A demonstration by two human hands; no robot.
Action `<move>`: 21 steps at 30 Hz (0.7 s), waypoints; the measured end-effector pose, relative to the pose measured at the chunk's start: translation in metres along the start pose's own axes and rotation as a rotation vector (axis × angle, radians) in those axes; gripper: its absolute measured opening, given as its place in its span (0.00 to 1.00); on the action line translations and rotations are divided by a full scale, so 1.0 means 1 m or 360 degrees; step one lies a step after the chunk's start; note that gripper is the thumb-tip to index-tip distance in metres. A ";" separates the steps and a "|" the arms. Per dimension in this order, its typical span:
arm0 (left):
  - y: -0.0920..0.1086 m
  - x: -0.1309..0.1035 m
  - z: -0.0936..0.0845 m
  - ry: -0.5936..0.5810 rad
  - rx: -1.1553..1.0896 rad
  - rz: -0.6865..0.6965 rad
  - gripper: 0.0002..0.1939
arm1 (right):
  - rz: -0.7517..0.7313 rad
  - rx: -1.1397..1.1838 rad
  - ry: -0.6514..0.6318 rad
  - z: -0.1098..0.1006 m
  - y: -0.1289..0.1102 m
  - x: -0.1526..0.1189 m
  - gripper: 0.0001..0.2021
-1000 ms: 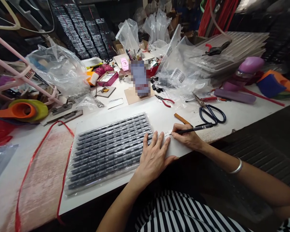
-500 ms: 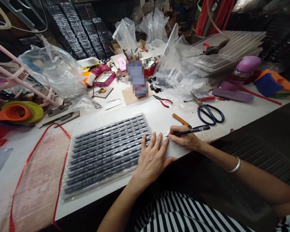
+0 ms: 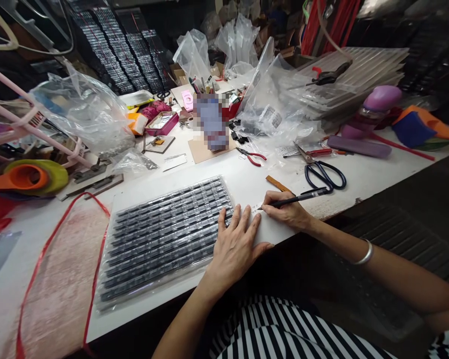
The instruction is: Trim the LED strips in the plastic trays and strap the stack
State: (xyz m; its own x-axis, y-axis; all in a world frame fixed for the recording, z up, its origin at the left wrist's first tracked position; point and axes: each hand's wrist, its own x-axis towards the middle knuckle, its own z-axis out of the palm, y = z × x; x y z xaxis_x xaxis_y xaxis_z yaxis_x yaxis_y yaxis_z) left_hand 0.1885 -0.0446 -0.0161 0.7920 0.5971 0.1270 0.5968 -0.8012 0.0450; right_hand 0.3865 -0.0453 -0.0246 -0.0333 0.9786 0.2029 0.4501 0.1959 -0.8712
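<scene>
My right hand (image 3: 287, 212) grips a black pen (image 3: 297, 198), its tip down on the white tabletop (image 3: 247, 184) beside some small dark handwriting (image 3: 255, 208). Flat with fingers spread, my left hand (image 3: 236, 242) rests just left of the writing. Its fingertips reach the right edge of a clear plastic tray (image 3: 107, 299) packed with rows of dark, thin parts (image 3: 168, 234). A tan strip (image 3: 279, 184), perhaps a cutter, lies just beyond my right hand, partly hidden by it.
Dark-handled scissors (image 3: 325, 177) and red-handled pliers (image 3: 251, 156) lie past my hands. Plastic bags (image 3: 277, 107), stacked clear trays (image 3: 359, 80) and a pixelated block (image 3: 211, 122) stand farther back. Red ribbon (image 3: 41, 254) edges a pinkish board at left.
The pen tip has shifted very slightly and the pen's rear end has swung down a little. My left hand and the tray keep their places.
</scene>
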 end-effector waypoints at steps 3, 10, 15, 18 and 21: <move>0.000 0.000 0.001 0.0017 0.0005 -0.0004 0.32 | -0.0015 -0.0051 0.0014 0.001 0.000 -0.001 0.08; 0.000 0.000 0.000 0.0046 0.0005 0.0008 0.31 | -0.0050 -0.0135 0.0001 0.002 0.001 -0.003 0.07; 0.000 0.000 0.000 0.0047 0.0007 0.0012 0.32 | -0.0092 -0.0158 -0.0013 0.002 0.000 -0.002 0.08; 0.000 0.000 0.000 0.0026 -0.0003 0.0007 0.32 | -0.0102 -0.0183 -0.0014 0.002 0.001 -0.002 0.08; 0.000 -0.001 0.000 0.0013 -0.0009 0.0005 0.31 | -0.0110 -0.0194 -0.0018 0.003 0.002 -0.002 0.08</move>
State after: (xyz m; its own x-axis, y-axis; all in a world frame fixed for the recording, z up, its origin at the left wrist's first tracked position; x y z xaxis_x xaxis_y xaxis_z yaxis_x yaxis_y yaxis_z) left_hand 0.1882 -0.0449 -0.0166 0.7928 0.5943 0.1351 0.5936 -0.8032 0.0502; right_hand 0.3850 -0.0467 -0.0282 -0.0779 0.9639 0.2547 0.5512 0.2546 -0.7946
